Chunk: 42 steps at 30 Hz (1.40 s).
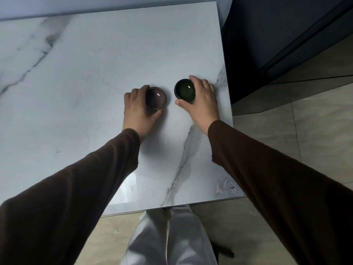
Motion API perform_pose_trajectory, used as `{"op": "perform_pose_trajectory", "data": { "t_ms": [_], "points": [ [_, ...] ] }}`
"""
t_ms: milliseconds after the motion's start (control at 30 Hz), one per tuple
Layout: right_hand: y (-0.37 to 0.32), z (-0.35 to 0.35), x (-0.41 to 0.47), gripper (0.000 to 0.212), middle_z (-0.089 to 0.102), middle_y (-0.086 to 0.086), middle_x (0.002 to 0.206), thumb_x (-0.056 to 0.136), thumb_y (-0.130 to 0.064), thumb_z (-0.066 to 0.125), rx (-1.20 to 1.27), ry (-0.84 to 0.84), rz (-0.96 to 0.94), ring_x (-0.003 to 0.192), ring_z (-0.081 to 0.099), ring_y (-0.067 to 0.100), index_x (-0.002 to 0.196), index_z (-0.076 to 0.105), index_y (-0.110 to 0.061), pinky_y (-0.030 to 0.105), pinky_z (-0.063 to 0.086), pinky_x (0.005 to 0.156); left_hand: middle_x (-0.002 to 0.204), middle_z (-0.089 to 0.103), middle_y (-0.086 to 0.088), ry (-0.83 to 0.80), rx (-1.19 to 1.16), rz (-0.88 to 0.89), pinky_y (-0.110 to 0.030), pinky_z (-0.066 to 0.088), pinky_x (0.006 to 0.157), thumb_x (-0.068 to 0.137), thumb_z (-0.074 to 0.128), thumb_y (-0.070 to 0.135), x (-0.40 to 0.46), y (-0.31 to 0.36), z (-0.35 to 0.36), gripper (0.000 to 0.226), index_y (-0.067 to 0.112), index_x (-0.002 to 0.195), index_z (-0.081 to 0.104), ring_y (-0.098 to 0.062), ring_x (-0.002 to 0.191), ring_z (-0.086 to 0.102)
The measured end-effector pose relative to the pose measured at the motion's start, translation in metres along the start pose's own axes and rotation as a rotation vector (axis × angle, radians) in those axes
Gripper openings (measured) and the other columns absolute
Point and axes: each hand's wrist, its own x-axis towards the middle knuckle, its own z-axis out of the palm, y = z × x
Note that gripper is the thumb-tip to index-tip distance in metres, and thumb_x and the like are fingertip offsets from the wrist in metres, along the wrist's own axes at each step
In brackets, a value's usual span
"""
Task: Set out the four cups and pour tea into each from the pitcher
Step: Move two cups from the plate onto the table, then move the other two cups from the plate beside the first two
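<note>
From the head camera, looking down, a person stands at the near edge of a white marble table [95, 77] with grey veins. Both arms in dark brown sleeves [80, 180] reach forward over it. The left hand [138, 109] curls around a brownish cup [156, 97], fingers on its left side and thumb at the near edge; the cup sits upright on the tabletop. The right hand [202, 100] wraps a dark green cup [185, 90] from its right side, thumb at the near rim, fingers behind. The two cups stand side by side, a small gap between them, towards the table's right side. Both look empty, with a glint inside each. Pale trousers [172, 236] show below the table edge, over a tan tiled floor [315, 131].
</note>
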Motion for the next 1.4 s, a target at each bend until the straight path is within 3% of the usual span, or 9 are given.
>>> {"op": "perform_pose_trajectory", "data": {
  "t_ms": [133,200,333,500,900,1167,1400],
  "points": [
    [-0.007,-0.009,-0.001,0.098,0.044,0.011,0.147,0.076,-0.045,0.079,-0.047,-0.072,0.040,0.134,0.035,0.031,0.154,0.028,-0.010,0.036,0.028,0.115,0.136,0.046,-0.010,-0.057,0.047,-0.007,-0.037,0.034,0.108,0.080,0.073,0.042,-0.005,0.000,-0.010,0.087,0.013,0.151,0.031,-0.031,0.125,0.037],
    [-0.013,-0.015,-0.007,0.098,0.043,0.010,0.147,0.077,-0.046,0.078,-0.100,-0.048,0.041,0.133,0.035,0.031,0.154,0.028,-0.011,0.034,0.027,0.114,0.140,0.043,-0.011,-0.075,0.062,-0.025,-0.039,0.033,0.109,0.079,0.073,0.043,-0.011,0.001,-0.019,0.095,0.012,0.154,0.025,-0.032,0.126,0.036],
    [-0.032,-0.026,-0.033,0.072,0.048,0.002,0.142,0.084,-0.041,0.071,-0.203,0.049,-0.016,0.129,0.037,0.027,0.145,0.043,-0.018,0.034,0.033,0.108,0.139,0.045,-0.011,-0.043,0.097,-0.008,-0.038,0.035,0.109,0.083,0.071,0.036,-0.029,-0.003,-0.042,0.080,0.011,0.149,0.034,-0.032,0.126,0.038],
    [-0.085,-0.020,-0.076,0.048,0.052,0.002,0.137,0.089,-0.030,0.064,-0.246,0.023,-0.135,0.126,0.041,0.027,0.135,0.052,-0.019,0.041,0.038,0.104,0.139,0.048,-0.010,-0.065,0.149,0.019,-0.037,0.037,0.108,0.086,0.067,0.024,-0.060,-0.028,-0.094,0.064,0.010,0.143,0.043,-0.031,0.128,0.040],
    [-0.266,0.079,-0.171,0.050,0.052,0.005,0.138,0.092,-0.030,0.062,-0.288,-0.122,-0.128,0.127,0.042,0.028,0.138,0.049,-0.018,0.040,0.036,0.107,0.139,0.049,-0.011,-0.113,0.301,0.068,-0.042,0.040,0.105,0.085,0.065,0.026,-0.131,-0.159,-0.273,0.064,0.008,0.142,0.044,-0.034,0.127,0.043],
    [-0.348,0.127,-0.180,0.048,0.052,0.005,0.136,0.092,-0.029,0.060,-0.236,-0.177,-0.189,0.125,0.043,0.027,0.138,0.049,-0.017,0.036,0.036,0.106,0.136,0.051,-0.014,-0.053,0.317,-0.011,-0.041,0.038,0.107,0.084,0.068,0.026,-0.144,-0.217,-0.342,0.063,0.007,0.140,0.045,-0.035,0.125,0.044],
    [-0.409,0.178,-0.164,0.045,0.055,0.007,0.132,0.093,-0.026,0.061,-0.148,-0.160,-0.195,0.123,0.045,0.028,0.135,0.052,-0.013,0.037,0.038,0.106,0.132,0.050,-0.017,0.035,0.178,-0.107,-0.041,0.036,0.107,0.083,0.069,0.021,-0.133,-0.276,-0.382,0.064,0.004,0.140,0.045,-0.036,0.125,0.044]
  ]
}}
